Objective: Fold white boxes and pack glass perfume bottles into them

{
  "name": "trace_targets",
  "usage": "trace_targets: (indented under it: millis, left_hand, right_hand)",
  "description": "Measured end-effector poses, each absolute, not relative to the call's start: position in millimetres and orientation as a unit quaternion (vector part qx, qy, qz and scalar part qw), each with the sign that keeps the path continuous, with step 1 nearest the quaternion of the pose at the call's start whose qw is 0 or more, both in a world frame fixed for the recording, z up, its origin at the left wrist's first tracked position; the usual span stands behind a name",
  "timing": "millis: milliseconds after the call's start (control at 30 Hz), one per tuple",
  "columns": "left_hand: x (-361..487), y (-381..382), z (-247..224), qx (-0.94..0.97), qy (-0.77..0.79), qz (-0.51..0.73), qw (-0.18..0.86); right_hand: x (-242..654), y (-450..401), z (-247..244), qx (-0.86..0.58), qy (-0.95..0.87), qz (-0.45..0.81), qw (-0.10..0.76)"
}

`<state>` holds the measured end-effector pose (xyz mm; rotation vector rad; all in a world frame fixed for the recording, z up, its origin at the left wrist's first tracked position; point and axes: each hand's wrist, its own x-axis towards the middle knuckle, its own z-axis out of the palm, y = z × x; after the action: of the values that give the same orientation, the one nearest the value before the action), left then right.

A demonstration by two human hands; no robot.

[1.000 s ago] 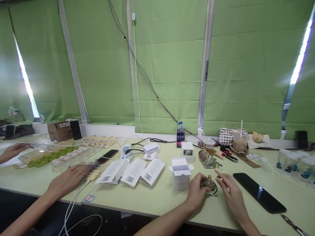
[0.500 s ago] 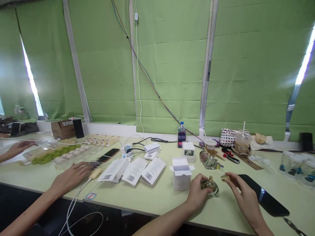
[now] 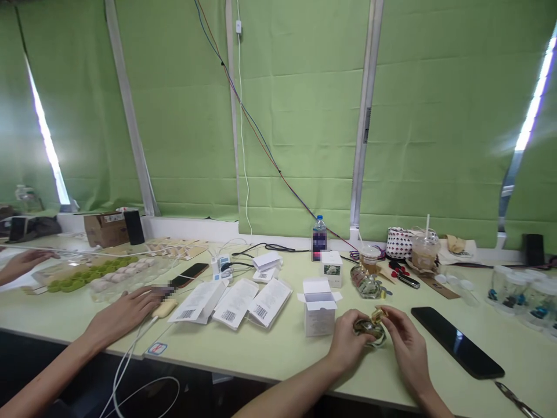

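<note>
Glass bottle (image 3: 378, 338) sits on the table (image 3: 278, 355), in the lower part of the frame, right of the middle, held by the left hand (image 3: 349, 338). Half a second ago, the small gold cap (image 3: 378, 315) was off to the right of the bottle, apart from it, in the right hand (image 3: 404, 335). Now that hand has come in to the left, and the gold cap is right at the top of the bottle. So the two parts seem to be meeting, but I cannot tell if the cap is on the neck or only close to it. The bottle has stayed in about the same spot.

The left hand reaches up from the bottom middle of the frame and slants to the right. Its thumb presses on the near side of the bottle, and its other fingers curl around the far side, where some are hidden. The right hand comes from the bottom right and leans up and left. Its thumb and fingertips look like they pinch the gold cap. An open white box (image 3: 319, 319) stands just left of the left hand, and a black phone (image 3: 456, 341) lies right of the right hand.
</note>
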<state>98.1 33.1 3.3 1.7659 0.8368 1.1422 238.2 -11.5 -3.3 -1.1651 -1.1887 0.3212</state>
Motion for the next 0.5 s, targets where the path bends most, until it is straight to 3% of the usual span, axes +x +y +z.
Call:
trace_targets:
  millis: [500]
  left_hand:
    - [99.9,34.2,2.3,0.689,0.333,0.461,0.449]
  right_hand:
    - [239.9,-12.9,-1.4,-0.504,-0.597,0.116,0.613]
